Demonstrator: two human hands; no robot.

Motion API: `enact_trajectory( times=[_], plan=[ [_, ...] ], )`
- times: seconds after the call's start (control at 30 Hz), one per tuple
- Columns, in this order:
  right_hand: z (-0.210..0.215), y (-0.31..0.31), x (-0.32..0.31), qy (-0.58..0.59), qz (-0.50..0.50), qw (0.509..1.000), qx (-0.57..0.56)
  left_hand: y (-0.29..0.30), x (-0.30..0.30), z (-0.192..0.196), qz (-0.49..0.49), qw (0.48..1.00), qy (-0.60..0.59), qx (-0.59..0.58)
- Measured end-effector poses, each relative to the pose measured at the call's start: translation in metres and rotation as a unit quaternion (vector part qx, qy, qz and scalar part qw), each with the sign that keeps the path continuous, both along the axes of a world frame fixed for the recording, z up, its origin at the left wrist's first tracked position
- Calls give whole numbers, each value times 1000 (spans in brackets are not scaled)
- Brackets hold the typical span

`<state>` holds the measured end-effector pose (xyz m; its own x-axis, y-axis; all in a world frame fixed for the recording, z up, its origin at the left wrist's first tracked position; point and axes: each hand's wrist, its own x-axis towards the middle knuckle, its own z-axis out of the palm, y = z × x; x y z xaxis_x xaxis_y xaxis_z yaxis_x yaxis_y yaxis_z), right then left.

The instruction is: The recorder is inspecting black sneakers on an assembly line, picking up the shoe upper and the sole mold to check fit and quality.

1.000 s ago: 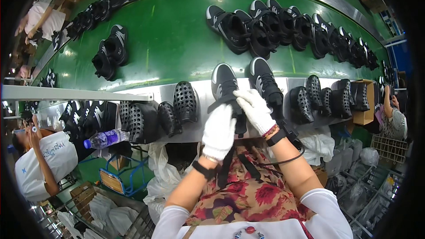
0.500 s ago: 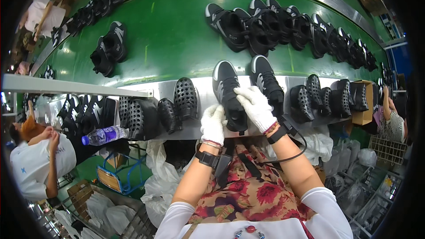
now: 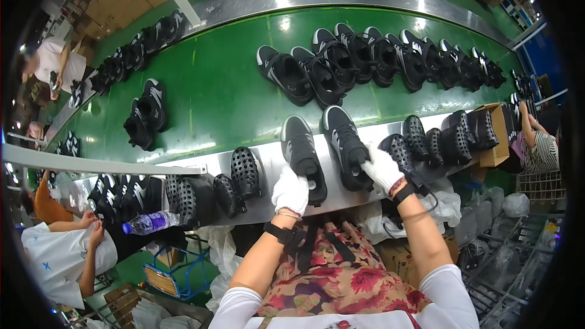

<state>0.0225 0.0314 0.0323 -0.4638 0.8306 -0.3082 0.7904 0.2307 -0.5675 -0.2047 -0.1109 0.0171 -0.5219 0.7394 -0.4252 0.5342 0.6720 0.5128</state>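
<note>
**Two black shoes, one in each gloved hand**

The person wears white gloves. The left hand (image 3: 290, 190) grips the heel end of a black shoe (image 3: 303, 153) with a white inside. The fingers are curled tight around it. The right hand (image 3: 381, 169) grips the heel end of a second black shoe (image 3: 346, 145), and its fingers are closed on it too. Both shoes lie side by side on the shiny metal edge (image 3: 262, 164) of the green belt (image 3: 219, 97). Their toes point up toward the green part.

More black shoes (image 3: 378, 58) sit in a long row at the far side of the belt. Another pair of black shoes (image 3: 145, 114) sits alone to the left. Black clogs with holes (image 3: 237, 180) rest on the metal edge near the left hand, and more clogs (image 3: 439, 140) rest past the right hand, next to a brown box (image 3: 498, 137). A plastic bottle (image 3: 149, 222) lies low on the left; it may hold a purple drink, but it is hard to see. A person in a white shirt (image 3: 61, 262) sits close to it.
</note>
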Motion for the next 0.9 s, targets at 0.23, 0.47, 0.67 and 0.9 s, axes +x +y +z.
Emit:
enact_trajectory(
  times=[0.23, 0.47, 0.67, 0.9],
  plan=[
    [76, 12, -64, 71, 156, 983, 65, 2, -75, 111, 82, 990, 102, 49],
    [28, 44, -308, 150, 176, 962, 145, 32, -230, 52, 224, 962, 137, 82],
    [-38, 45, -438, 213, 129, 968, 16, 19, -340, -71, 386, 872, -135, 269],
    [37, 51, -235, 269, 61, 949, 150, 39, -258, 10, 291, 902, 189, 256]
  ],
)
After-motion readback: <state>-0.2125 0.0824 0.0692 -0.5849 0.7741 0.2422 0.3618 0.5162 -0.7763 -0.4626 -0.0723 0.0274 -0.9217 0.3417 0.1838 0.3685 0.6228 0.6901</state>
